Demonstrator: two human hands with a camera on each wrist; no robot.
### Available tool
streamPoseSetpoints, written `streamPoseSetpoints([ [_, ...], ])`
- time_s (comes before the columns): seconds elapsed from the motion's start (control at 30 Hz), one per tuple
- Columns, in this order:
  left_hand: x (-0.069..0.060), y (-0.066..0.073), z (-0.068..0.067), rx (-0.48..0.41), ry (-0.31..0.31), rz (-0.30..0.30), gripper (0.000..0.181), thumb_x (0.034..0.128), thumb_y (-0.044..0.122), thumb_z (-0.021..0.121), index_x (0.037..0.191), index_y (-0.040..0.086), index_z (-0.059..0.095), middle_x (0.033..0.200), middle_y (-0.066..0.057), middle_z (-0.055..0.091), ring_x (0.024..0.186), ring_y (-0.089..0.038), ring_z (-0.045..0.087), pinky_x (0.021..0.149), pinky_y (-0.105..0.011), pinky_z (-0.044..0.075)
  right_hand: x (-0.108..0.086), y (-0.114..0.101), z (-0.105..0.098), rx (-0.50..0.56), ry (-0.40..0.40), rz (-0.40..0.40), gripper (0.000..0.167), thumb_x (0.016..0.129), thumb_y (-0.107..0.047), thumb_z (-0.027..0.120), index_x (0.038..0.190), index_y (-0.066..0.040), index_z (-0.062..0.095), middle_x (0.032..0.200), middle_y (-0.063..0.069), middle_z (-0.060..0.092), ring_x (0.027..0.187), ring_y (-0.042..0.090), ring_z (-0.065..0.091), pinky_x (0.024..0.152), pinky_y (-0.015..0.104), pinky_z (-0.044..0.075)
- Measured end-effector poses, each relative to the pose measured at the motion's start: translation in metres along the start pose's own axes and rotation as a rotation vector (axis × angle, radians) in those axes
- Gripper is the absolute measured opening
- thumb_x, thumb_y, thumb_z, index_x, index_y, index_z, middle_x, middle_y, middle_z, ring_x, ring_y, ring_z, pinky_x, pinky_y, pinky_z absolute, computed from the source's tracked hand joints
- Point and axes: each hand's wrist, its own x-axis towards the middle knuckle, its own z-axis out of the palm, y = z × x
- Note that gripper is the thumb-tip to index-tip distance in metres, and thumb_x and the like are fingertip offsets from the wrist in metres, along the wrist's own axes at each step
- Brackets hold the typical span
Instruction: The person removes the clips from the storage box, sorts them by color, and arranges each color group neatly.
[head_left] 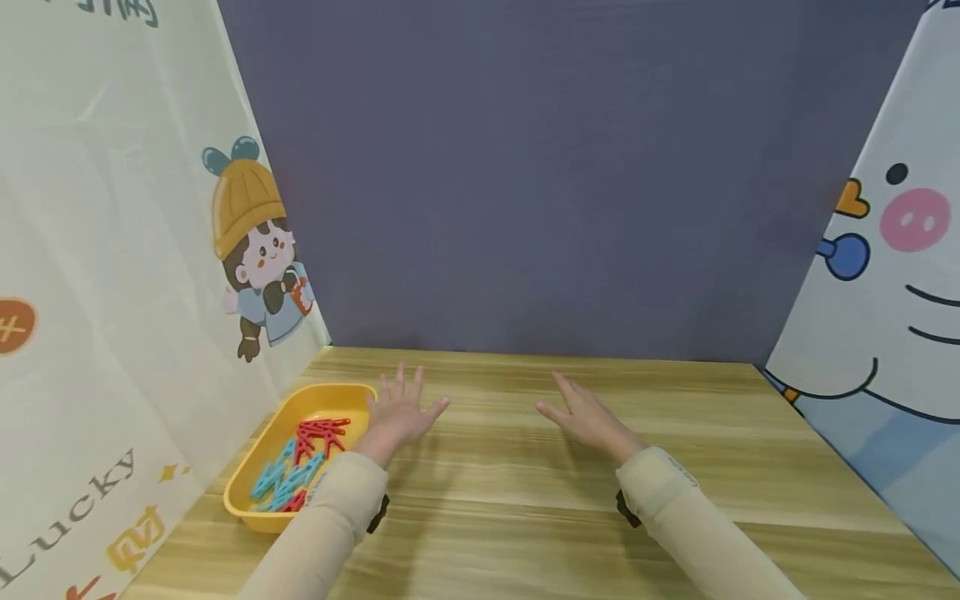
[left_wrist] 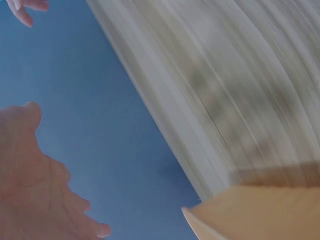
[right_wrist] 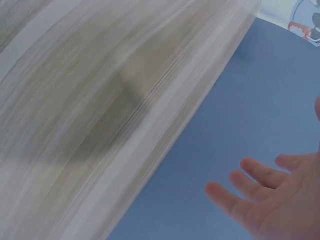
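My left hand (head_left: 399, 417) hovers above the wooden table with its fingers spread, beside the right rim of a yellow basin (head_left: 249, 518). Red clothespins (head_left: 321, 430) and light blue clothespins (head_left: 288, 479) lie loose inside that basin; my left forearm covers part of it. Over the middle of the table, my right hand (head_left: 592, 423) is held with straight fingers and the thumb apart, touching nothing. The left wrist view shows the left palm (left_wrist: 35, 185) and a corner of the basin (left_wrist: 255, 210). In the right wrist view the right hand (right_wrist: 280, 200) has extended fingers.
The wooden table (head_left: 487, 533) ends at a dark blue-grey back panel (head_left: 525, 183). White printed sheets stand along both sides, one with a cartoon child (head_left: 258, 250) on the left, another with a pig face (head_left: 900, 250) on the right.
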Motion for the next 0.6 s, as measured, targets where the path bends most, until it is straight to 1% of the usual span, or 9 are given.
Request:
streamPoseSetpoints([
  [0.17,-0.004,-0.016,-0.006,-0.039,0.008,-0.019,0.081,0.0901,0.063,0.027,0.148,0.015,-0.001,0.150,-0.018,-0.013,0.132,-0.044,-0.013,0.100,-0.063,-0.007,0.001,0.000,0.000,0.020,0.000,-0.010,0.078,0.092,-0.051,0.042,0.147,-0.003,0.011,0.146,0.025,0.019,0.130,0.044,0.019,0.103,0.057,0.013],
  [0.33,-0.009,-0.035,-0.009,-0.078,0.010,-0.037,0.081,0.0909,0.061,0.029,0.148,0.013,-0.003,0.149,-0.020,-0.014,0.130,-0.046,-0.013,0.098,-0.065,-0.008,0.001,0.000,0.002,0.066,-0.006,-0.023,0.075,0.094,-0.046,0.044,0.146,-0.002,0.012,0.145,0.024,0.022,0.129,0.043,0.024,0.103,0.057,0.017],
  [0.47,-0.014,-0.048,-0.010,-0.090,0.004,-0.054,0.082,0.0907,0.061,0.029,0.148,0.010,-0.001,0.149,-0.022,-0.013,0.129,-0.049,-0.012,0.096,-0.067,-0.007,0.000,0.000,0.003,0.133,-0.020,-0.028,0.074,0.094,-0.045,0.043,0.146,-0.001,0.013,0.141,0.028,0.029,0.125,0.043,0.032,0.100,0.058,0.023],
  [0.6,-0.017,-0.063,-0.009,-0.086,-0.011,-0.062,0.087,0.0878,0.067,0.026,0.148,0.009,0.000,0.149,-0.023,-0.011,0.130,-0.049,-0.011,0.095,-0.069,-0.005,-0.003,-0.001,0.003,0.183,-0.032,-0.021,0.071,0.095,-0.041,0.044,0.145,0.000,0.017,0.133,0.031,0.038,0.119,0.044,0.039,0.095,0.057,0.032],
])
